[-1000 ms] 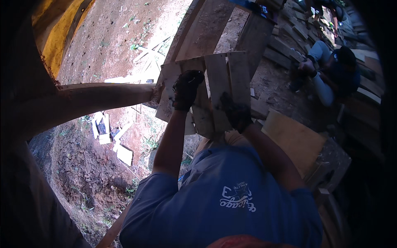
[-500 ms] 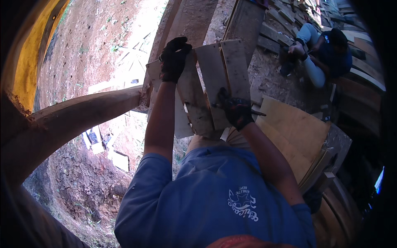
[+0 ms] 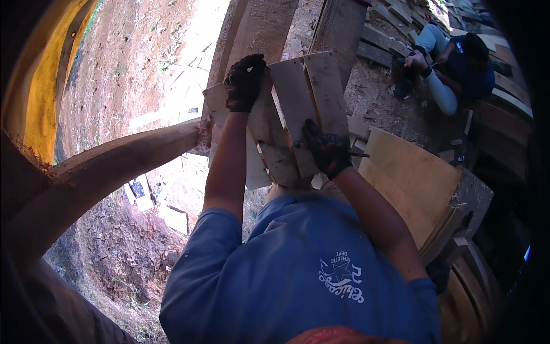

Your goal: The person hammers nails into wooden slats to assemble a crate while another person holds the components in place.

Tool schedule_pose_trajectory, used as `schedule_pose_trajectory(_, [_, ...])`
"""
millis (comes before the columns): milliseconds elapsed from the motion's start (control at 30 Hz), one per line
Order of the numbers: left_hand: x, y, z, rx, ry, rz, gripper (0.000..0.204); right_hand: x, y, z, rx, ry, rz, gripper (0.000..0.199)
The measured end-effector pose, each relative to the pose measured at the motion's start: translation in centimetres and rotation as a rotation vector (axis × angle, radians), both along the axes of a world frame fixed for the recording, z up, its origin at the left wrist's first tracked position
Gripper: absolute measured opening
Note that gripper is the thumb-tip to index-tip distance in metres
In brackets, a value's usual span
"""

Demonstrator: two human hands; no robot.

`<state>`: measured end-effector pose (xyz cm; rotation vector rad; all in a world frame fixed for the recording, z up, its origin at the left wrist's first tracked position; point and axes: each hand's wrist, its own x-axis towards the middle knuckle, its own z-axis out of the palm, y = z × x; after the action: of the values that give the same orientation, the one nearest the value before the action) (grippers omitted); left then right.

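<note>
Both my hands wear black gloves with red marks. A panel of several thin wooden slats [image 3: 292, 86], with narrow gaps between them, stands tilted in front of me. At its far edge, my left hand [image 3: 243, 83] is closed over the end of a slat. My right hand [image 3: 327, 152] rests against the slats on the right, its fingers curled round a thin brown stick-like handle [image 3: 359, 153]. One end of that handle sticks out past the wrist; the rest is hidden by the glove, so its kind cannot be told.
A curved timber beam [image 3: 126, 143] comes in from the left to the panel. Thick planks [image 3: 338, 37] lie beyond it. A flat tan board [image 3: 407, 178] lies at my right. At the far right another person [image 3: 467, 63] sits among scrap wood. Sunlit dirt [image 3: 137, 57] spreads on the left.
The view has shifted slightly. My right hand has moved a little on the slats, and the handle's end has turned slightly. My left hand keeps its hold on the panel's far edge.
</note>
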<state>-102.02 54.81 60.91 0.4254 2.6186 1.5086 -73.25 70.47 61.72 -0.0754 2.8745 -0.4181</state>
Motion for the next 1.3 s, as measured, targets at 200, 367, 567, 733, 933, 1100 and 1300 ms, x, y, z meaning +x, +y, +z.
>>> schedule_pose_trajectory(200, [0.9,0.8,2.0,-0.132,-0.019,0.028,0.027,-0.9,-0.3,0.7,-0.063,-0.082,-0.087,0.058])
schedule_pose_trajectory(367, [0.9,0.7,1.8,-0.154,0.056,-0.041,0.025,-0.8,-0.4,1.0,0.01,-0.092,-0.08,0.056])
schedule_pose_trajectory(567, [0.6,1.0,2.5,-0.189,0.057,-0.104,0.021,-1.2,-0.4,1.1,-0.046,-0.066,-0.093,0.052])
schedule_pose_trajectory(733, [-0.1,0.5,1.5,-0.22,0.237,-0.211,0.018,-0.8,-0.5,-0.1,-0.055,-0.013,-0.097,0.05])
schedule_pose_trajectory(933, [-0.6,0.4,1.3,-0.224,0.318,-0.294,0.016,-0.8,-0.5,-0.3,-0.027,-0.053,-0.113,0.05])
schedule_pose_trajectory(1100, [-0.6,0.5,1.1,-0.249,0.396,-0.285,0.014,-0.3,-0.4,-1.4,-0.053,0.046,-0.108,0.053])
schedule_pose_trajectory(1300, [-0.7,0.3,0.2,-0.219,0.408,-0.278,0.012,-0.6,-0.5,-0.2,-0.086,-0.044,-0.122,0.051])
